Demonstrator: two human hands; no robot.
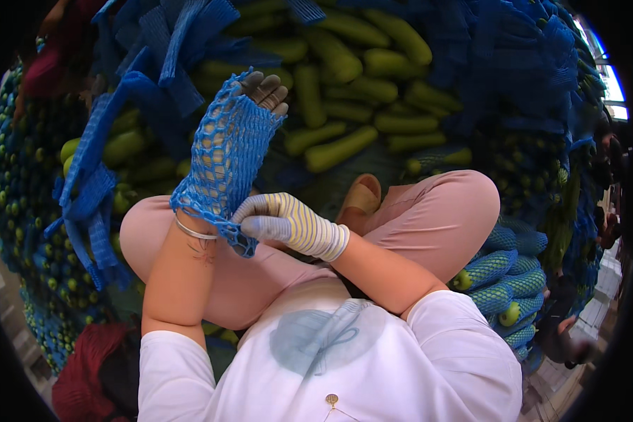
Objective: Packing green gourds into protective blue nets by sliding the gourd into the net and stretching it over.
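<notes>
A blue mesh net sleeve (225, 144) is pulled over my left hand (264, 91) and reaches to the wrist, near a white bracelet. The gloved fingertips of that hand stick out of the net's far end, stretched forward with nothing in them. My right hand (288, 225), in a white glove with yellow and grey stripes, pinches the near edge of the net beside my left wrist. Beyond both hands lies a heap of long green vegetables (341, 148), like zucchini or gourds; their exact kind is unclear.
Loose blue net sleeves (91, 190) hang and lie at the left, with more blue netting (506, 63) at the far right. Netted green vegetables (510, 281) are stacked by my right knee. Many more netted ones (49, 232) form a pile at the left. My crossed legs (429, 218) are below.
</notes>
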